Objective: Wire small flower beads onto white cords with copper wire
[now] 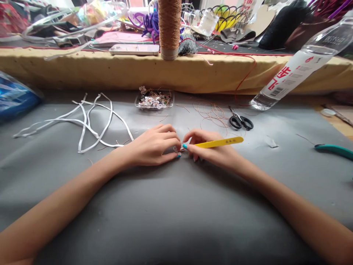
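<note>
- While left hand (pixel 157 147) pinches small pale piece (pixel 176 149) at centre, right hand (pixel 205 148) grips yellow tool (pixel 220 142).
- Grey sheet (pixel 176 213) spreads near, between forearms.
- Far: see-through tray (pixel 154 106) beside yellow-covered ledge (pixel 110 70).
- Left: white straps (pixel 108 127).
- Right: scissors (pixel 241 121), tilted bottle (pixel 296 70).

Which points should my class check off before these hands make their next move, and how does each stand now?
1. Slim yellow tool with dark lettering held in the right hand: ok.
2. Small pale looped piece held at the fingertips of the left hand: ok.
3. Tool's working tip correctly placed on the piece: cannot tell, too small and partly hidden by fingers.
4. Black-handled scissors away from both hands: ok, beyond the right hand.
5. Grey work surface free of loose thread: not ok, thin copper-coloured strands lie near the scissors.
6. Flat white cords well away from the left hand: not ok, one runs up to the wrist.
</note>
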